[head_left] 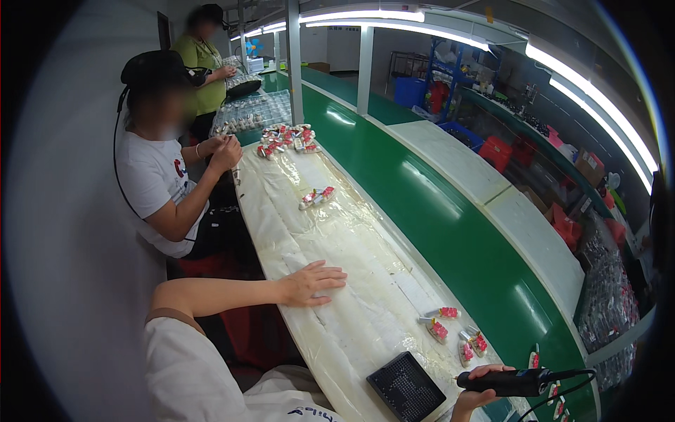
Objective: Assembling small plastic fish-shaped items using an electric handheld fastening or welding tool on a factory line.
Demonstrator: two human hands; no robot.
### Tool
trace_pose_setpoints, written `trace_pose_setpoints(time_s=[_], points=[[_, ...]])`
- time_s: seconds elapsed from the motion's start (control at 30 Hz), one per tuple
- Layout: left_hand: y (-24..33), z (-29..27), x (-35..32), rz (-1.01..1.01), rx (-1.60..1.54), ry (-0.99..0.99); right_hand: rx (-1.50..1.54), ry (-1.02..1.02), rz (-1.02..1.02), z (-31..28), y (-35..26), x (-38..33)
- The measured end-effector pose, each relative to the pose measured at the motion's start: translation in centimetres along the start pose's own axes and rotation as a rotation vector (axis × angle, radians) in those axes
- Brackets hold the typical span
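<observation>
My left hand (pixel 313 283) lies flat on the cream, plastic-covered table (pixel 337 246), its fingers stretched out and holding nothing. At the lower right, my right hand (pixel 475 398) is wrapped round a black electric screwdriver (pixel 503 382), whose tip points left. A black cord (pixel 571 383) runs from its rear end. Left of that hand sits a black square tray (pixel 380 380) with a grid of small holes. Just beyond the tool lie several small red-and-white assemblies (pixel 437 329) with grey ends.
More red-and-white assemblies (pixel 288 138) are heaped at the table's far end, with a few (pixel 318 197) nearer. A green conveyor belt (pixel 422 190) runs along the right, carrying some at its near end. On the left, a seated co-worker (pixel 158 162) handles a small part; another (pixel 204 63) stands behind.
</observation>
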State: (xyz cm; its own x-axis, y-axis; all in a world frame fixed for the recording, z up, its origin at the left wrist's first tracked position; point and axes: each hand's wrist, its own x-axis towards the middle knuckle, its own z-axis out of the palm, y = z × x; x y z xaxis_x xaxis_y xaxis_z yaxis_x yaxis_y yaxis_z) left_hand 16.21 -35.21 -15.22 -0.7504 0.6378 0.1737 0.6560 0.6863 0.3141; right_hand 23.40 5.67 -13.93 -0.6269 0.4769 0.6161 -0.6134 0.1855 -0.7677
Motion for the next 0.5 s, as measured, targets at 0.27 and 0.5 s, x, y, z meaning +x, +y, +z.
trace_pose_setpoints(time_s=[0.27,0.5], points=[[-0.1,0.4,-0.1,-0.021,-0.035,-0.009,0.185,0.012,0.049,0.9,-2.3,0.3],[-0.7,0.1,0.1,-0.001,-0.049,0.011,0.110,0.071,0.060,1.3,-1.4,1.1]])
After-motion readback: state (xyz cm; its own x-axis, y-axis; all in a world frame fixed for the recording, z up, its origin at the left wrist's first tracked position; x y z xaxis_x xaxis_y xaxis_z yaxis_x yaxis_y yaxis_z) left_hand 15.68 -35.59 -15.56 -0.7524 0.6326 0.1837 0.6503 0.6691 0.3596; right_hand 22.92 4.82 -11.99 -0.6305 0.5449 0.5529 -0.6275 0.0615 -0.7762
